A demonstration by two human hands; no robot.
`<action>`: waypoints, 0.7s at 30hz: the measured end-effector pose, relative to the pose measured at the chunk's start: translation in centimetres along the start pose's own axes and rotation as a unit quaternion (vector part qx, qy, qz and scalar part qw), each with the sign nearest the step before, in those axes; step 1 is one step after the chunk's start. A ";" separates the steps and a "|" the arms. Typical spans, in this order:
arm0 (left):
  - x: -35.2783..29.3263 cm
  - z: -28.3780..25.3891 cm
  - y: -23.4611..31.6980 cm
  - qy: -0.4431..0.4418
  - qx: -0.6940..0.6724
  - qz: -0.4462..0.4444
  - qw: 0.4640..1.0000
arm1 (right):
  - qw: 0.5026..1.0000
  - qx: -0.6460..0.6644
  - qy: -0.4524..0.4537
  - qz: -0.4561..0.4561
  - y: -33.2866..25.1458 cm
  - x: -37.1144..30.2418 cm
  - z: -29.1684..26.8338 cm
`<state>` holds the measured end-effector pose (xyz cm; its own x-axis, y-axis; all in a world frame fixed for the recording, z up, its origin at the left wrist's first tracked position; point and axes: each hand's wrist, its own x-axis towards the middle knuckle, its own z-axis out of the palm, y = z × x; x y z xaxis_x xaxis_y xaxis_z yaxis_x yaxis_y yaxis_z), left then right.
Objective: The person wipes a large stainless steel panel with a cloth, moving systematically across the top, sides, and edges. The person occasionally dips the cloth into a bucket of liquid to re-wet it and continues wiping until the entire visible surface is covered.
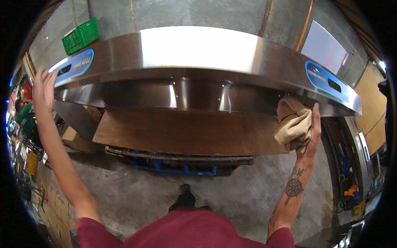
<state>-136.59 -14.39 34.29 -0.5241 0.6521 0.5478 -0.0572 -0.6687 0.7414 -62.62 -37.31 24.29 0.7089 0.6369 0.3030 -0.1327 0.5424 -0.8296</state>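
A long brushed stainless steel hood spans the view in front of me, its underside open toward me. My right hand is closed on a bunched beige cloth, held against the hood's lower edge near its right end. At the far left, my left hand is raised beside the hood's left end, slightly blurred, its fingers stretched upward and apart. Whether it touches the metal I cannot tell. Each end of the hood's front bears a blue rounded panel with a dark slot.
Beneath the hood lies a brown wooden board over a blue-framed support. A green crate stands behind at the left, and a white board at the back right. Cluttered shelving lines the right; a cardboard box sits at left.
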 end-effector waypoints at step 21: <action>-21.2 1.6 3.5 0.074 -0.208 -0.079 0.972 | 0.988 -0.131 -0.040 -0.077 1.1 1.3 -8.3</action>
<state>-124.30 -29.94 25.88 -0.5949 0.7208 0.3557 -0.4698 -0.6709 0.5738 -56.08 -40.41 19.92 0.6488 0.6049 0.4618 0.1638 0.4816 -0.8609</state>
